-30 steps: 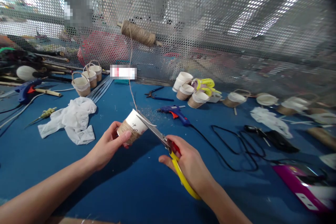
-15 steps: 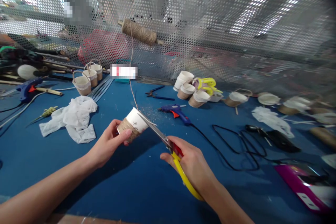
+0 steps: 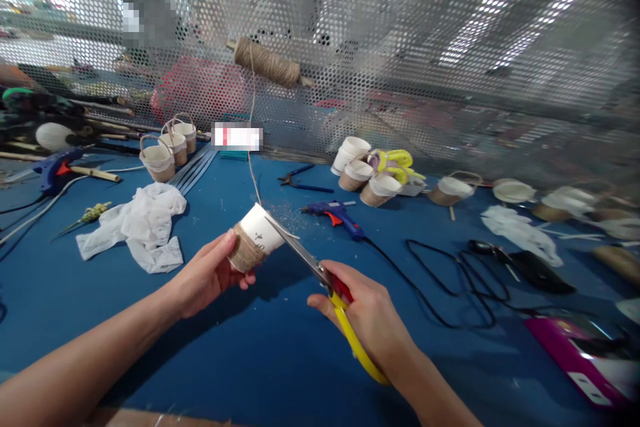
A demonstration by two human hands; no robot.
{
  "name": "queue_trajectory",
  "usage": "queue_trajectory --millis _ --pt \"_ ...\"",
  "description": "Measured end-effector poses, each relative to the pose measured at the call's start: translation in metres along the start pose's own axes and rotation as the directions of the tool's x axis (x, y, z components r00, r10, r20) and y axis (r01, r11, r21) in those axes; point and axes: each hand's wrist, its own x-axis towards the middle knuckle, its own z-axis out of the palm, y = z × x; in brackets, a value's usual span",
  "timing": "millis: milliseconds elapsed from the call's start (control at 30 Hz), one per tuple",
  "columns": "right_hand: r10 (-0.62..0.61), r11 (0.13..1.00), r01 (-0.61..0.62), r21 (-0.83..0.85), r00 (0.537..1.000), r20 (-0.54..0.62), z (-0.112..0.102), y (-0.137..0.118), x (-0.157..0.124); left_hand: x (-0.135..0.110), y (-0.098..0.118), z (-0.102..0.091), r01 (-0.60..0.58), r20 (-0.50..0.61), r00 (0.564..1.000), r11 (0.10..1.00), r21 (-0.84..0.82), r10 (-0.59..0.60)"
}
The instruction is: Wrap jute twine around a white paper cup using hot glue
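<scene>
My left hand (image 3: 215, 275) holds a tilted white paper cup (image 3: 259, 230) by its lower part, which is wrapped in brown twine. Dark handwritten marks show on the cup's bare side. My right hand (image 3: 363, 313) grips yellow-and-red scissors (image 3: 300, 252), with the blades against the cup's rim; whether they bite into the paper I cannot tell. A strand of twine (image 3: 251, 113) runs from the twine spool (image 3: 267, 63) on the mesh down to behind the cup's upper edge. Beyond the blades lies a blue glue gun (image 3: 333, 213).
Pliers (image 3: 305, 178) lie behind the glue gun. Twine-wrapped cups (image 3: 380, 188) and yellow scissors (image 3: 397, 161) stand back right. Handled cups (image 3: 159, 161) and white cloth (image 3: 133, 227) are at left. A black cord (image 3: 425, 280) loops across the right side. A perforated metal screen (image 3: 375, 67) closes off the back.
My left hand has shifted its grip on the cup: the thumb has drawn back to the cup's base end, and the cup has turned slightly. The scissors have barely moved.
</scene>
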Motion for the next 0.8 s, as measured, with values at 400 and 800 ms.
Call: queue_trajectory --millis 400,800 --pt "0.034 0.999 -0.033 -0.010 0.997 0.071 0.0028 -0.0023 0.0020 -0.0027 -0.0030 0.0035 -0.039 -0.044 0.998 0.996 0.077 0.043" --pt "0.016 1.000 -0.015 -0.011 0.996 0.083 0.0022 -0.0006 -0.0010 -0.0003 -0.0049 -0.0001 -0.105 -0.043 0.993 0.986 0.126 0.111"
